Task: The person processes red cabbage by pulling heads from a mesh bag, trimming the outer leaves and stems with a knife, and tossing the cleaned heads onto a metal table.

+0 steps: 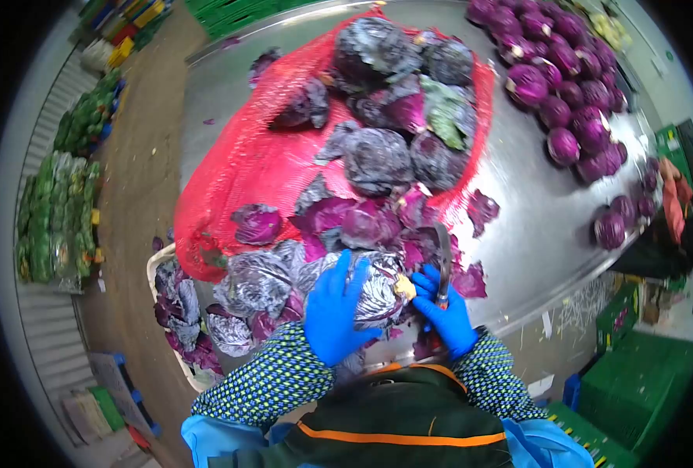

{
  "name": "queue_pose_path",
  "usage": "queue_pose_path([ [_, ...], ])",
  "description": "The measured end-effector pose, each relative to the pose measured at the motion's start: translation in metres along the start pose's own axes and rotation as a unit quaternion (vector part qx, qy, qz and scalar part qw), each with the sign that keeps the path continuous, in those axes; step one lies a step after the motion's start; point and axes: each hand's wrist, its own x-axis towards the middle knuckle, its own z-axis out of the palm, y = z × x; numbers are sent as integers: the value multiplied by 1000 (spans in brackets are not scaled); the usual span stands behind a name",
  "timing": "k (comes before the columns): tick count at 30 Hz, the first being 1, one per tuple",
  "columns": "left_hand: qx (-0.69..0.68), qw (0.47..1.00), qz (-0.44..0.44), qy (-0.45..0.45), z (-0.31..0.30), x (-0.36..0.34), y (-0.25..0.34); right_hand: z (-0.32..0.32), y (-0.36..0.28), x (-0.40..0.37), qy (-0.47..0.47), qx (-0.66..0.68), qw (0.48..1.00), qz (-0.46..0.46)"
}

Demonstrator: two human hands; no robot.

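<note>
In front of me lies a red cabbage [376, 290] with whitish-veined outer leaves, its pale cut stem end pointing right. Spread over its left side, the blue-gloved fingers of my left hand [336, 310] hold it in place. My right hand [446, 312], also in a blue glove, is closed round the handle of a curved knife [444, 257]. The blade stands up and hooks to the left above the hand. My right fingertips are right at the stem end. Loose purple leaves [471, 281] lie around the blade, and another veined cabbage [254, 282] sits to the left.
Behind, a red mesh sack [241, 175] lies open with several untrimmed cabbages [378, 160] on it. Peeled purple cabbages [573, 101] cover the right back of the metal table [530, 226]. A pale crate [176, 360] of leaves stands at left; green crates [635, 390] stand right.
</note>
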Motion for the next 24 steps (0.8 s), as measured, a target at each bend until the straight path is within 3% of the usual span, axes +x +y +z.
queue_pose_path([
  [1, -2, 1000, 12, -13, 2, -2, 4, -7, -10, -4, 32, -1, 999, 25],
  [2, 29, 999, -13, -16, 3, -4, 8, -14, -27, -14, 64, -90, 992, 65],
  [3, 63, 997, -40, -14, 4, -6, 11, -20, -28, -22, 99, -96, 989, 56],
  [4, 166, 985, -30, 23, 10, -7, 10, -28, -22, -32, 106, -152, 983, -13],
  [5, 131, 989, -49, 41, 16, -6, 1, -34, -16, -41, 111, -206, 969, -81],
  [6, 23, 997, -64, 36, 22, -2, -3, -33, -12, -47, 116, -196, 970, -80],
  [7, -86, 993, -78, 30, 25, 2, -4, -28, -12, -52, 98, -267, 939, -195],
  [8, -83, 994, -72, 24, 28, 4, -2, -22, -14, -57, 79, -336, 887, -306],
  [10, -67, 991, -114, 19, 29, 7, 10, -11, -23, -71, -9, -309, 935, -173],
  [11, -65, 992, -107, 17, 31, 8, 13, -12, -20, -68, -35, -376, 913, -151],
  [15, -57, 992, -103, 36, 37, 13, 19, 0, -2, -58, 33, -476, 870, -125],
  [20, 13, 994, -93, 61, 42, 10, 34, -11, 9, -21, -4, -562, 827, -2],
  [23, 15, 994, -96, 50, 42, 13, 33, -16, 26, -13, 23, -577, 815, 45],
  [24, -7, 994, -97, 49, 44, 10, 28, -37, 58, 3, 50, -554, 830, 49],
])
